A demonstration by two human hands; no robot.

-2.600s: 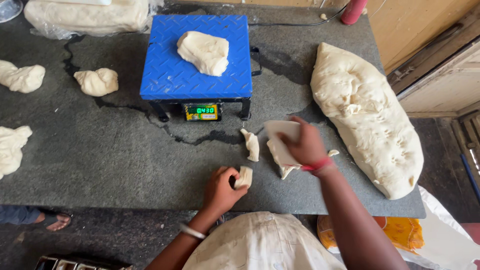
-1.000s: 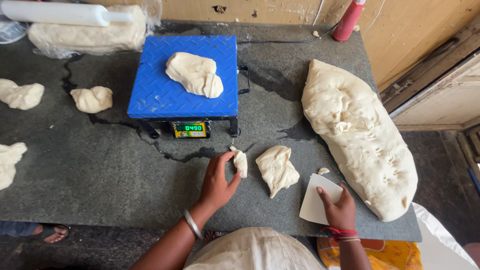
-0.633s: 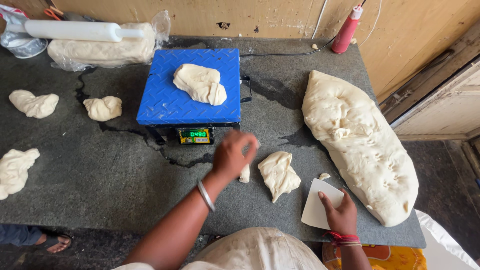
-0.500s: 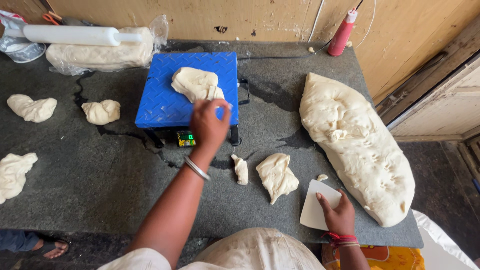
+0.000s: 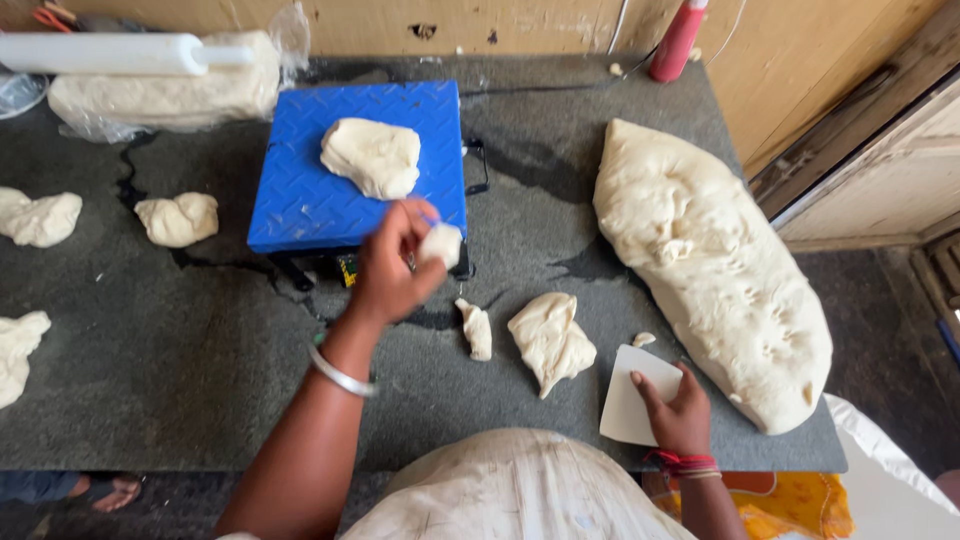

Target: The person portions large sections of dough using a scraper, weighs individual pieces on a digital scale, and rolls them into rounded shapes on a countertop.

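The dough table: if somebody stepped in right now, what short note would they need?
Left hand pinches a small dough piece over the front edge of the blue scale.
Right hand rests on the white scraper at the table's near edge.
One dough portion lies on the scale.
Cut scraps lie between the hands; the big dough mass is at right.
Three portions lie at left; the big mass is mostly uncut.

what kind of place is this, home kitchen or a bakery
Most likely a small bakery or bread shop: a big dough mass lies on the stone worktop, a blue weighing scale holds a portion, and the left hand holds a small dough piece.
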